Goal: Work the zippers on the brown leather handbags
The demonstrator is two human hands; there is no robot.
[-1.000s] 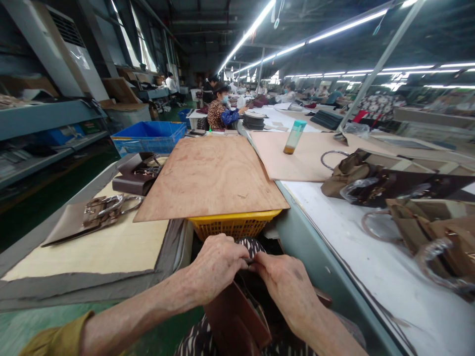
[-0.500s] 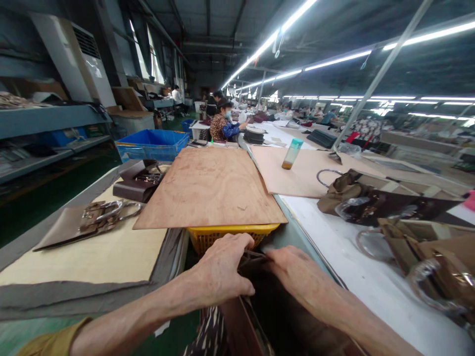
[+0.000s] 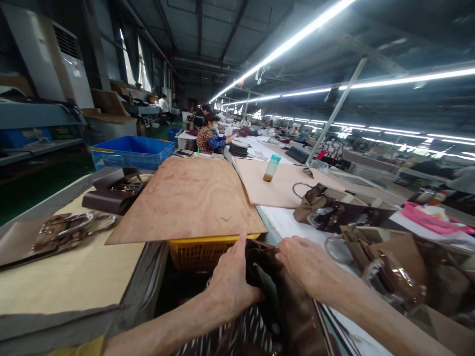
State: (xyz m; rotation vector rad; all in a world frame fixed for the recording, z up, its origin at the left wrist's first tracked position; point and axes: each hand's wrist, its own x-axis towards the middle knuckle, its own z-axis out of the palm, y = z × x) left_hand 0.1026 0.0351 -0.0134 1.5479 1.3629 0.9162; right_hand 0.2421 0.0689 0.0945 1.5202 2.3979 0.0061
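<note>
A dark brown handbag [image 3: 297, 311] stands with its mouth towards me, close to my body. At its left side is my left hand [image 3: 232, 279], fingers stretched upward and the thumb across the opening, holding the bag's edge. My right hand [image 3: 308, 264] grips the upper right rim with curled fingers; its fingertips are partly hidden. Inside the dark opening a greyish-green piece [image 3: 267, 284] shows. Part of the bag's lower body lies out of frame, over black-and-white patterned cloth [image 3: 256, 324].
A wooden board [image 3: 189, 198] lies over a yellow basket [image 3: 196, 252] ahead. Brown bag pieces [image 3: 115, 190] lie on the left table. On the right table stand several brown handbags [image 3: 401, 267] and a bottle [image 3: 272, 168]. A co-worker [image 3: 210, 133] sits beyond, near a blue crate [image 3: 133, 151].
My view has turned rightward. The bag's opening has come up and tilted, showing its inside; my right hand has shifted right along the rim and my left fingers have straightened.
</note>
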